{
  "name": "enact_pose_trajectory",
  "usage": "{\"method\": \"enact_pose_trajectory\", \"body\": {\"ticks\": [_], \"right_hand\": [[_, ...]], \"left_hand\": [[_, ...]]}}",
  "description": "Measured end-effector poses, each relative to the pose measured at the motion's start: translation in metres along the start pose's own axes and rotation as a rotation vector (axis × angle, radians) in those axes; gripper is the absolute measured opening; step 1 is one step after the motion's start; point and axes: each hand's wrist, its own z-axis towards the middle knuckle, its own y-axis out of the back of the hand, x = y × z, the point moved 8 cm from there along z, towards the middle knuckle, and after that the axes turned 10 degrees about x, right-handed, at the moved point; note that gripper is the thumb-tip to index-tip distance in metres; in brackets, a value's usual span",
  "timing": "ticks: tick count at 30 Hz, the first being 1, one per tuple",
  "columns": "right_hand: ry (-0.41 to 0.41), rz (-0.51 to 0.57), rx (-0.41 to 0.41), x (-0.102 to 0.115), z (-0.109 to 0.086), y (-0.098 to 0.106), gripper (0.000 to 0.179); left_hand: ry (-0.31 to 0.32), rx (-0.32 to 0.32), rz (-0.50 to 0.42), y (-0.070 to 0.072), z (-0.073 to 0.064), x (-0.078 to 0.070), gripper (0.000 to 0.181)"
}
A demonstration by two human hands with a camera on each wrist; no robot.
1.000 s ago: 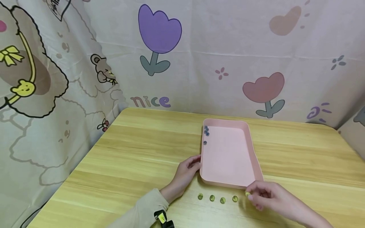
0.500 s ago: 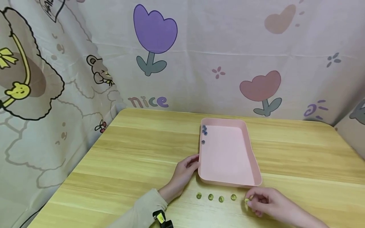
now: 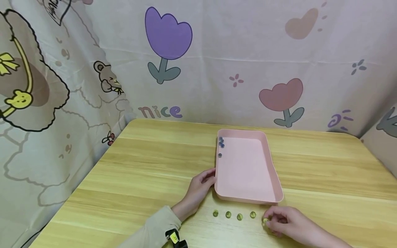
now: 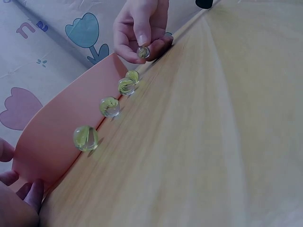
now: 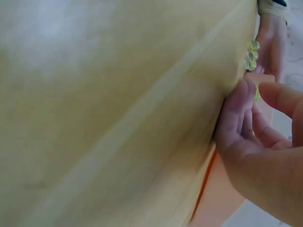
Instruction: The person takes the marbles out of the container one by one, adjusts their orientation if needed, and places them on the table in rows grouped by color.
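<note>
Pinching yellow-green glass marble (image 3: 265, 222) between thumb and fingertip of right hand (image 3: 286, 221), with grip closed down to marble's width and other fingers bent. Held low at right end of a row of four matching marbles (image 3: 240, 217), just in front of near-right corner of pink tray (image 3: 248, 165). Cannot tell if touching worktop (image 3: 139, 162). Resting left hand (image 3: 196, 193) on outside of tray's left wall, close to front-left corner, with fingers relaxed and partly extended, only touching tray. Lined up on worktop between both hands, just off tray's near wall: same four marbles, set apart in head view. Visible inside tray, along left wall toward far end: four small blue round pieces (image 3: 222, 145) bunched together, plus one slightly nearer. Wearing beige sleeve (image 3: 158, 225) on left arm, with black strapped device (image 3: 181, 244) at wrist. Hung behind worktop: pale printed curtain (image 3: 217, 38) with purple tulip (image 3: 169, 34).
</note>
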Motion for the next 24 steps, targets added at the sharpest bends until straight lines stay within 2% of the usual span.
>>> {"method": "enact_pose_trajectory", "body": {"ticks": [4,13,24], "right_hand": [[-0.023,-0.061,-0.033,-0.0006,-0.0017,0.0023,0.011],[-0.031,-0.069,-0.033,-0.0046,-0.0019,0.0027,0.01],[-0.039,-0.16,-0.069,-0.0019,-0.002,0.0021,0.009]], "left_hand": [[-0.001,0.003,-0.004,-0.0007,0.0,0.0003,0.04],[-0.006,0.004,-0.006,-0.0003,0.0009,0.0,0.04],[0.002,0.003,-0.004,0.0,0.0003,0.0004,0.04]]}}
